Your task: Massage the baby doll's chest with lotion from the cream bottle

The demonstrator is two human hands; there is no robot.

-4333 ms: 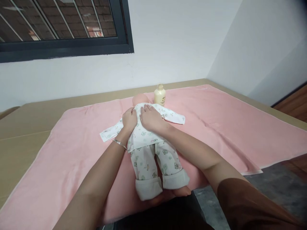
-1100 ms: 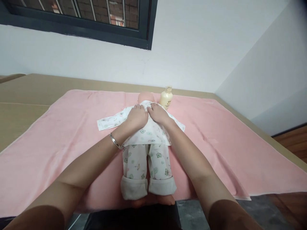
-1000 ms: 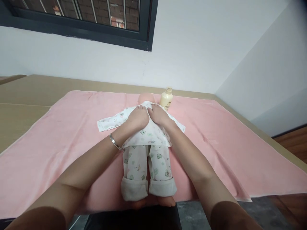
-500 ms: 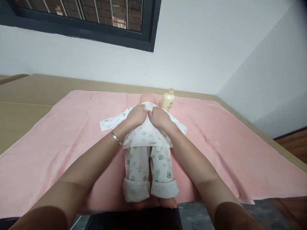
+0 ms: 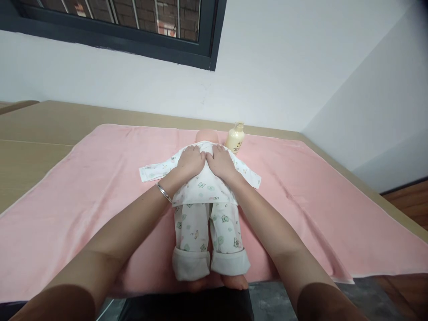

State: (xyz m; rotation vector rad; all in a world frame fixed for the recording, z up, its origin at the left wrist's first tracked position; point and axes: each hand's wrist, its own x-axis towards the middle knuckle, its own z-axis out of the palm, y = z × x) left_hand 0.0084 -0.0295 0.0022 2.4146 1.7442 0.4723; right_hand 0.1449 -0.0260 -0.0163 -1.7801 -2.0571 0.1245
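Note:
A baby doll lies with its head away from me, dressed in a white printed top and matching trousers with rolled cuffs. Its bare feet poke out at the near end. My left hand rests flat on the upper left of the top, fingers stretched out. On the upper right lies my right hand, also flat, its thumb close to the left one. Both sleeves spread outward. Just beyond my right hand stands a cream pump bottle, beside the doll's head.
A pink towel covers much of the wooden table beneath the doll. Behind it rises a white wall with a dark-framed window. A second wall stands at the right.
My fingers have spread a little and lie flatter, both hands shifting slightly on the doll's upper body. The doll and the bottle keep their places.

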